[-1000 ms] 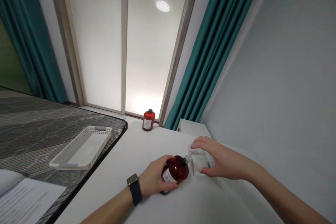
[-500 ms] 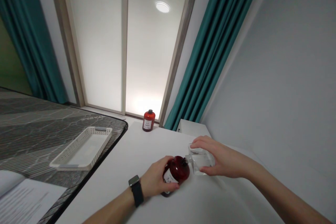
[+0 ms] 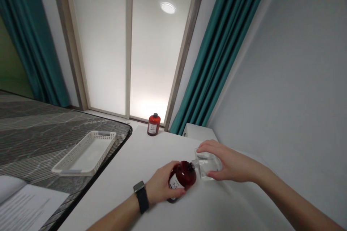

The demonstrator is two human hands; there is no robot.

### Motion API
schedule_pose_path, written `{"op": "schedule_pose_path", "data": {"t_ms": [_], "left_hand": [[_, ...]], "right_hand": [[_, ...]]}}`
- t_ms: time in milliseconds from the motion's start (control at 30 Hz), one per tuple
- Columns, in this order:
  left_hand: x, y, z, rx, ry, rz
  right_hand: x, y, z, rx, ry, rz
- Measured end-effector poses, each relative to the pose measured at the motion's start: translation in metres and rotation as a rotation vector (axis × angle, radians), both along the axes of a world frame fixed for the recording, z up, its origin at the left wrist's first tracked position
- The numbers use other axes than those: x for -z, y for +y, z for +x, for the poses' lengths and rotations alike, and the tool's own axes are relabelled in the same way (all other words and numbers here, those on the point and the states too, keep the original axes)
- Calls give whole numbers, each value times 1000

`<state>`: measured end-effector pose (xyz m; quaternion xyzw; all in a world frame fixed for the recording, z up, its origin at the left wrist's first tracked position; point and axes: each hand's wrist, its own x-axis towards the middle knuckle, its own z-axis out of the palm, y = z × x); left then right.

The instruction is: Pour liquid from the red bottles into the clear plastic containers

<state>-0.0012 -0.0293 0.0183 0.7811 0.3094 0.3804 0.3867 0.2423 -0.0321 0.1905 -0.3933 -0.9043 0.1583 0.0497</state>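
Observation:
My left hand (image 3: 164,182), with a dark watch at the wrist, wraps round a dark red bottle (image 3: 187,174) that has a white label and tilts to the right. A clear glass bottle (image 3: 207,164) lies tipped on its side in my right hand (image 3: 226,160), thumb below and fingers above. Its neck points left and meets the mouth of the red bottle. Clear liquid shows inside the glass one. Whether liquid is passing between the two mouths is too small to tell.
A second red bottle (image 3: 153,125) with a black cap stands at the far edge of the white table (image 3: 114,198). To the left, a white plastic basket (image 3: 88,155) and an open booklet (image 3: 27,205) lie on a grey patterned surface (image 3: 54,122). A white cabinet (image 3: 199,131) stands behind.
Almost nothing differs. Both hands keep their hold, and the two bottles stay mouth to mouth in nearly the same place.

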Motion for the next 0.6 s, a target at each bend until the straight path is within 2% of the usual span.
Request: {"op": "schedule_pose_path", "data": {"t_ms": [600], "left_hand": [[-3,-1,0,8,-4,-13]], "right_hand": [[-7,2,-3,6,6,-46]]}}
